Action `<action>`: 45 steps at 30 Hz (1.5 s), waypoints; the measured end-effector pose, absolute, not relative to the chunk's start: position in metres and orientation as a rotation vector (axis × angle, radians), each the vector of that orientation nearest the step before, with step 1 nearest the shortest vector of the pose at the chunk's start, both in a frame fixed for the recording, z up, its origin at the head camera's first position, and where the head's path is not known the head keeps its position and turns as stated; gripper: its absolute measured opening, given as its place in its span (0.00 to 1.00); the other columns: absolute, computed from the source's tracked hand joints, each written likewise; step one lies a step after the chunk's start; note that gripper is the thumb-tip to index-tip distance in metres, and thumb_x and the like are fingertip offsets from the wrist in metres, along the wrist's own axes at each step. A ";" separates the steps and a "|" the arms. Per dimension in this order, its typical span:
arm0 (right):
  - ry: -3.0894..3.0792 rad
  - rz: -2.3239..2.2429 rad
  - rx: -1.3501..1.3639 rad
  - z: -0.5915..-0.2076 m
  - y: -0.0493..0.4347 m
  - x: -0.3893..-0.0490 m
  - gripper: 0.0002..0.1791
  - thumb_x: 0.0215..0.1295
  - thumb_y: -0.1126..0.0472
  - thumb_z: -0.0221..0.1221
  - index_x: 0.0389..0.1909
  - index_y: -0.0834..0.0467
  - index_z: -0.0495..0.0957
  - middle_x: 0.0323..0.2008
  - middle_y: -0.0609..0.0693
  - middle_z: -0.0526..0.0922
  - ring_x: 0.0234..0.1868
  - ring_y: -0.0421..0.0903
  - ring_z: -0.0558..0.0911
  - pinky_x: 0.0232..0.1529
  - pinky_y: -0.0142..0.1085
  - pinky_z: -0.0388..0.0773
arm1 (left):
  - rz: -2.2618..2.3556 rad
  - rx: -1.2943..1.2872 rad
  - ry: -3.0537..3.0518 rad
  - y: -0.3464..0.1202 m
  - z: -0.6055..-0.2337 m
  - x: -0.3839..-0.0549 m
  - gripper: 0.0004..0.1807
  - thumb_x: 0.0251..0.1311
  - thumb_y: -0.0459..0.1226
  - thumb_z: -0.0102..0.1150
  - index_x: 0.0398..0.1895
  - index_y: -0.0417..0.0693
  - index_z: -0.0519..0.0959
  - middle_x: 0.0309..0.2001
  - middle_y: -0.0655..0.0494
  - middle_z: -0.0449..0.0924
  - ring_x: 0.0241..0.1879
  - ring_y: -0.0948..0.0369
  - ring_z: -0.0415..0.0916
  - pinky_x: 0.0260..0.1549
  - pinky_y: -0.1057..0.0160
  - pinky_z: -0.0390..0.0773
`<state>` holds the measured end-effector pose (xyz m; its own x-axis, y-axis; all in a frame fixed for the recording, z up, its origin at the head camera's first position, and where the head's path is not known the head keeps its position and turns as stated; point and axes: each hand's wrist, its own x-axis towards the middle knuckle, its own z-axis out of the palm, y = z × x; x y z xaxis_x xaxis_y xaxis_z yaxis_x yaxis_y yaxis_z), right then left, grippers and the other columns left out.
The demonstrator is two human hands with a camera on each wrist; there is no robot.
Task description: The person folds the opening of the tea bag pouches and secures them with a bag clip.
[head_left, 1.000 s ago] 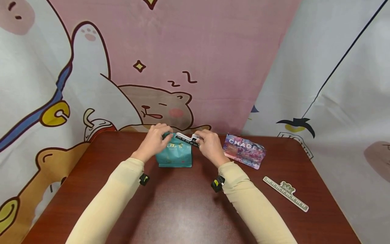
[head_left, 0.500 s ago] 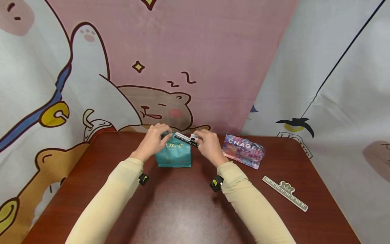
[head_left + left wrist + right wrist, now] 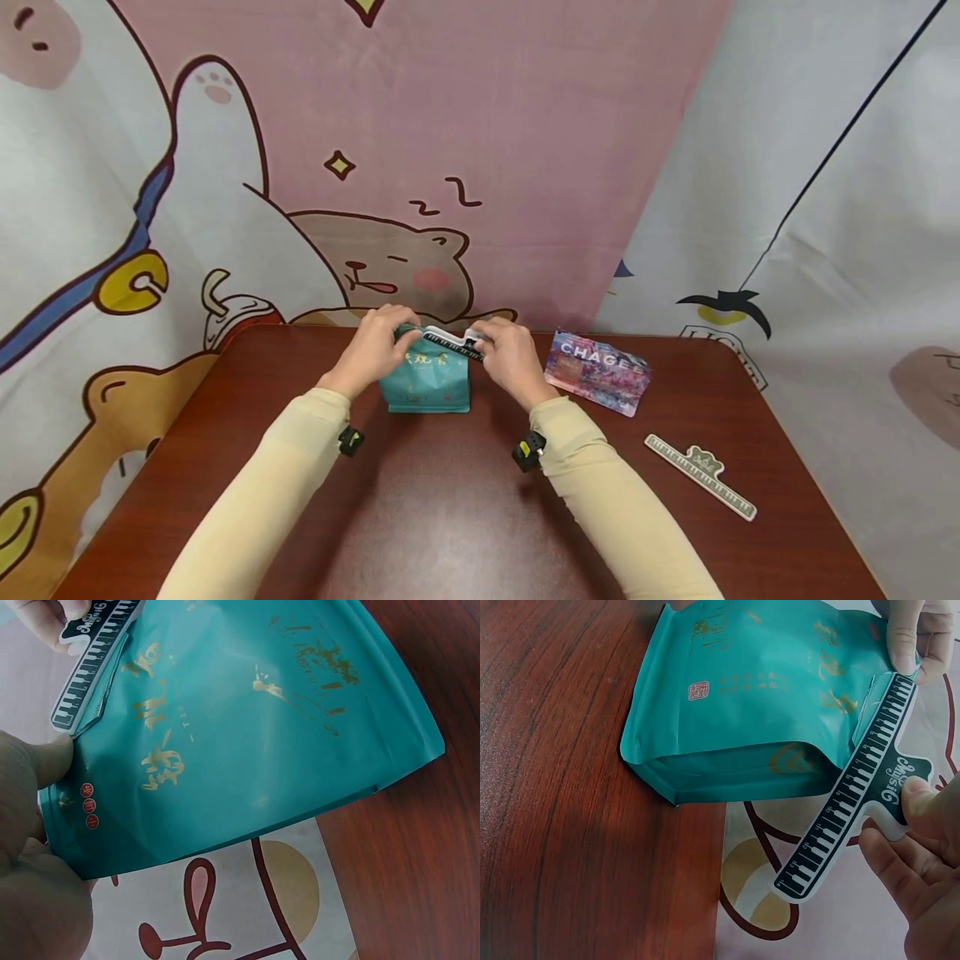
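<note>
A teal bag [image 3: 426, 387] with gold lettering stands near the table's far edge. My left hand [image 3: 377, 348] pinches its top edge at the left corner; the left wrist view shows the thumb against the bag [image 3: 225, 750]. My right hand [image 3: 512, 354] grips the handle of a black-and-white piano-key clip [image 3: 453, 343]. In the right wrist view, thumb and fingers squeeze the "Music" handle of that clip [image 3: 855, 791]. The clip lies along the bag's top edge, one end near the left thumb, the other sticking out past the bag. Whether its jaws enclose the edge is hard to tell.
A purple-pink CHAGEE bag [image 3: 598, 372] lies right of my right hand. Farther right and closer to me, a green-and-white piano-key clip [image 3: 702, 475] rests on the brown table [image 3: 450, 517]. A cartoon-printed curtain [image 3: 525, 150] hangs behind the table's far edge.
The black-and-white clip and my right hand have shifted very slightly left along the bag's top. Both hands keep their holds, and the other things stay where they were.
</note>
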<state>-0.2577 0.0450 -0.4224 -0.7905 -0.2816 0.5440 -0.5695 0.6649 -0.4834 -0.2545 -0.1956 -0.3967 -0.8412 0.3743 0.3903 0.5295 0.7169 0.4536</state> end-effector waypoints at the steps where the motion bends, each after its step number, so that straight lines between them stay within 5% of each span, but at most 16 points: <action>1: -2.455 0.916 0.666 -0.422 0.045 -0.258 0.11 0.62 0.71 0.69 0.45 0.62 0.89 0.39 0.54 0.88 0.39 0.54 0.88 0.44 0.47 0.84 | -0.822 -0.707 -2.658 -0.196 -0.396 -0.254 0.04 0.70 0.35 0.64 0.43 0.45 0.84 0.44 0.50 0.86 0.49 0.49 0.78 0.60 0.41 0.68; 5: -2.443 0.928 0.673 -0.420 0.046 -0.258 0.11 0.62 0.71 0.69 0.45 0.62 0.89 0.39 0.54 0.88 0.39 0.53 0.88 0.43 0.46 0.84 | -0.839 -0.684 -2.671 -0.197 -0.392 -0.253 0.05 0.70 0.37 0.65 0.43 0.45 0.84 0.44 0.50 0.85 0.51 0.49 0.78 0.61 0.41 0.69; 11: -2.441 0.926 0.666 -0.419 0.046 -0.258 0.10 0.62 0.71 0.69 0.44 0.62 0.89 0.39 0.54 0.88 0.40 0.53 0.88 0.43 0.46 0.84 | -0.885 -0.649 -2.663 -0.202 -0.392 -0.253 0.05 0.69 0.36 0.66 0.44 0.44 0.86 0.44 0.50 0.84 0.48 0.49 0.78 0.48 0.47 0.77; 45: -2.440 0.975 0.609 -0.415 0.031 -0.256 0.10 0.63 0.70 0.68 0.45 0.60 0.90 0.38 0.54 0.89 0.39 0.52 0.88 0.42 0.45 0.84 | -0.809 -0.617 -2.661 -0.201 -0.398 -0.253 0.05 0.69 0.33 0.64 0.44 0.40 0.84 0.44 0.44 0.85 0.47 0.45 0.80 0.46 0.45 0.79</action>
<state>-0.2562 0.0309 -0.4152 -0.8057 -0.2335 0.5444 -0.5443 0.6544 -0.5249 -0.2526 -0.2006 -0.3983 -0.8656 0.3143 0.3898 0.4780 0.7504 0.4566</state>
